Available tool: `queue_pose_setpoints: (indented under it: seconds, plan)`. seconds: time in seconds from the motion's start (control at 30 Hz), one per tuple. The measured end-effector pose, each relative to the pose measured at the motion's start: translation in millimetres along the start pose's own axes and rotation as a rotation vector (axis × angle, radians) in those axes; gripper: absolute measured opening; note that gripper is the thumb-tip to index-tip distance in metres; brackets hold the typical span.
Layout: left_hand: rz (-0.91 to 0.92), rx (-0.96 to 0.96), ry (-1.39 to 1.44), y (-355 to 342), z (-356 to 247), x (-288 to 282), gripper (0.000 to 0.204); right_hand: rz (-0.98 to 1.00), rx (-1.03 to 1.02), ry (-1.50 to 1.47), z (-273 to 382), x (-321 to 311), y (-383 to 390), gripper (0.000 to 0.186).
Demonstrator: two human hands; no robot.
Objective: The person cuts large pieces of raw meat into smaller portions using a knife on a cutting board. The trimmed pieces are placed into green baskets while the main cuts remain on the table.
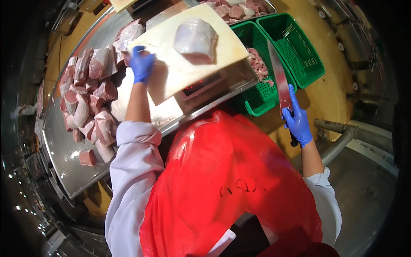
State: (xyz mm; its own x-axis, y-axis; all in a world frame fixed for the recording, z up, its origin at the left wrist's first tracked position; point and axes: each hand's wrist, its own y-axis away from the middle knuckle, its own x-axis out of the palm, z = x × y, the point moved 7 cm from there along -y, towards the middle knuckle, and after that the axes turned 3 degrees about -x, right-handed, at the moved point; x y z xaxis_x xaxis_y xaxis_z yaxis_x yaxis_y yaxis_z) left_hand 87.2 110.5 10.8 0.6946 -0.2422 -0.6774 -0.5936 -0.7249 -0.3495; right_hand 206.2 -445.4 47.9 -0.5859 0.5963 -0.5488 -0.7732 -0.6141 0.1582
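My left hand (pixel 142 65), in a blue glove, is above the left side of a white cutting board (pixel 165 40). Its fingers are slightly blurred and curl around what looks like a small pink piece of meat (pixel 146 53). A large pale cut of meat (pixel 196 39) lies on the board's right half. At the right, my right hand (pixel 298 125), also gloved in blue, grips a long knife (pixel 280 79) by its black handle. The index finger stretches along the blade, which points away from me over the green baskets.
Several meat pieces (pixel 96 103) are heaped on the steel table (pixel 64 165) left of the board. One green basket (pixel 261 105) holds meat trimmings (pixel 257 64); another green basket (pixel 314 70) stands beside it. A tray of meat chunks (pixel 235 10) is at the back. Metal pipes (pixel 338 147) run at right.
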Motion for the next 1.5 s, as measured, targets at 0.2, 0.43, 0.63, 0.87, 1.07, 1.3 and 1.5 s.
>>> queue_pose_setpoints:
  seconds: [0.2,0.43,0.63,0.87,1.07,1.3,1.5]
  plan:
    - [0.249,-0.338,0.601,-24.9,-69.7,3.9,0.018,-0.186,0.055,-0.339,-43.0,-2.8,-3.4,0.08]
    - [0.774,0.035,-0.707,-19.1,-196.0,97.1,0.081,-0.075,-0.016,-0.329,-35.3,-10.3,-32.4,0.081]
    - [0.709,0.632,-0.605,-23.5,-186.5,92.2,0.079,0.005,-0.057,-0.471,-42.4,-0.9,-57.5,0.08]
    - [0.439,0.399,-0.121,-12.2,-142.5,7.1,0.038,0.132,-0.204,-0.536,3.9,44.7,-110.4,0.081]
    - [0.212,-0.672,0.484,91.1,-56.5,5.6,0.061,0.254,-0.479,-0.581,98.8,78.2,-251.2,0.076]
    - [0.232,-0.435,0.619,68.6,-100.8,69.7,0.06,0.392,-0.332,-0.976,116.8,155.6,-304.6,0.074]
    - [0.146,-0.547,0.692,47.7,-38.9,11.3,0.052,0.347,-0.312,-0.952,116.4,163.8,-215.2,0.081]
